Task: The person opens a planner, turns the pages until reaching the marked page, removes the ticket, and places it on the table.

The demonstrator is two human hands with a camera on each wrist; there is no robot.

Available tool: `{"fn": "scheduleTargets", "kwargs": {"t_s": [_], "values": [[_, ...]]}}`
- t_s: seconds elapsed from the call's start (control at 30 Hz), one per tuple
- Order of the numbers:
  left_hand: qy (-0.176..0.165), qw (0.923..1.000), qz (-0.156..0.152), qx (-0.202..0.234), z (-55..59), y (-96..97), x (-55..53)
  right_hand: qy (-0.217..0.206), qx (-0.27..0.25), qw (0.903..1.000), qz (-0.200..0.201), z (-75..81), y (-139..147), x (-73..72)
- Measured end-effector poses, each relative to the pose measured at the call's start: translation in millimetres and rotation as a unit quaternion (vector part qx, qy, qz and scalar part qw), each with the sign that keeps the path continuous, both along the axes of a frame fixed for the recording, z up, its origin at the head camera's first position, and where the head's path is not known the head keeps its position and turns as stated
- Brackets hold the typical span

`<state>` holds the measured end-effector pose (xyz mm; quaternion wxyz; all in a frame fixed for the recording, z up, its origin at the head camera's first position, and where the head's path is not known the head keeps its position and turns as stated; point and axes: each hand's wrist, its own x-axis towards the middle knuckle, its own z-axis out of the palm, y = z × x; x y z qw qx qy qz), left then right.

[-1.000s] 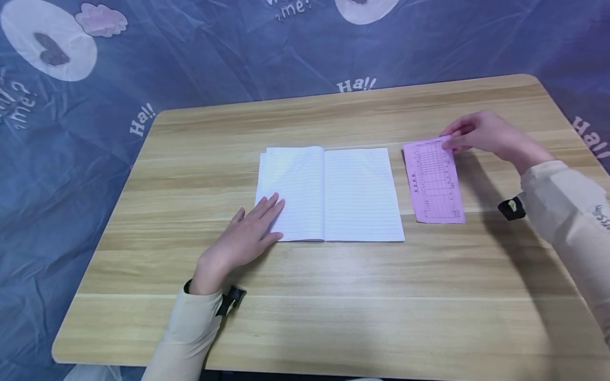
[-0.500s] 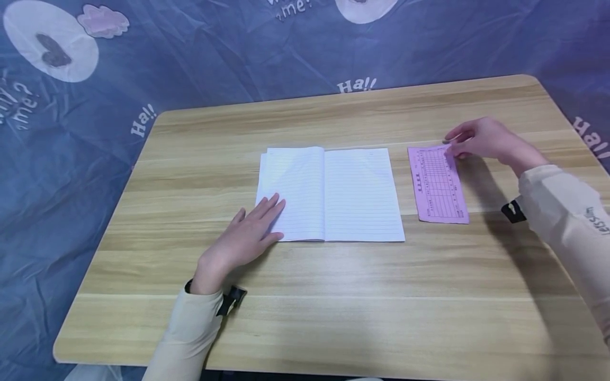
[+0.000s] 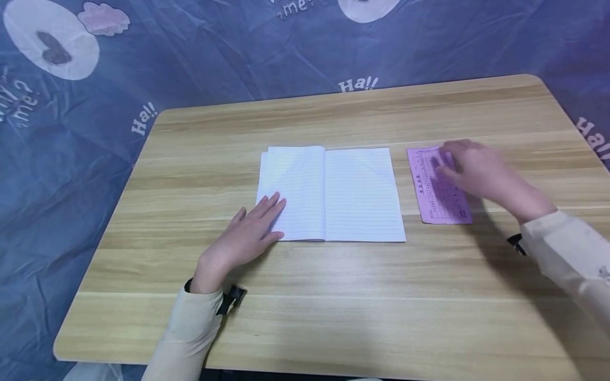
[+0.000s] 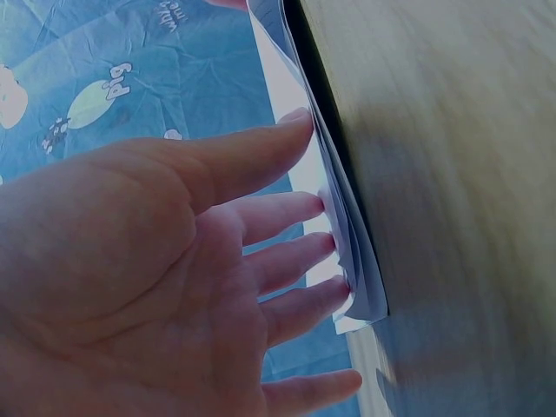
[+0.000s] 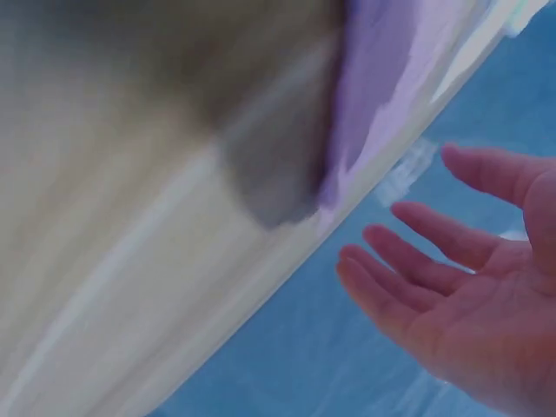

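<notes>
An open notebook (image 3: 364, 196) with lined white pages lies flat in the middle of the wooden table. My left hand (image 3: 243, 235) rests on the lower left of its left page, fingers spread; the left wrist view shows the thumb and several fingertips against the pages (image 4: 352, 234). To the notebook's right lies a pink printed slip (image 3: 429, 185) with a ruled grid. My right hand (image 3: 481, 172) hovers over the slip's upper right part, casting a shadow on it. In the right wrist view the right hand (image 5: 469, 269) has relaxed fingers, apart from the slip (image 5: 373, 95), holding nothing.
The wooden table (image 3: 305, 307) has rounded corners and fills most of the head view. Behind it hangs a blue printed cloth (image 3: 229, 53) that also runs down the left side. A dark strap (image 3: 232, 299) sits at the left cuff.
My right hand has let go of the pink slip's top edge and moved nearer over it. The slip shifted slightly right and lies flat. My left hand has stayed still.
</notes>
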<state>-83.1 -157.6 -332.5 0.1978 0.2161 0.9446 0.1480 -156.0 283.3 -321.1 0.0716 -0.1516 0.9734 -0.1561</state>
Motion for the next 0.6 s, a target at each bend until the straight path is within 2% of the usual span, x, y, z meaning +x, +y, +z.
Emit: {"fn": "scheduleTargets", "kwargs": {"t_s": [0.13,0.2,0.3,0.43,0.6], "values": [[-0.002,1.0000,0.001,0.002,1.3,0.1,-0.3,0.029,-0.042,0.9955,0.079,-2.2,-28.8,37.2],[-0.002,1.0000,0.001,0.003,1.7,0.2,-0.4,0.053,-0.063,0.9886,0.126,-4.0,-43.4,56.8],[0.000,1.0000,0.000,0.006,2.3,0.3,-0.3,0.051,-0.078,0.9791,0.180,-4.4,-62.3,82.1],[0.002,1.0000,0.001,0.009,3.9,0.6,0.3,0.015,-0.063,0.9762,0.207,-2.1,-77.3,104.9],[0.009,0.9999,0.004,0.013,6.1,0.0,-0.1,0.003,-0.050,0.9777,0.204,-1.5,-82.8,113.4]]}}
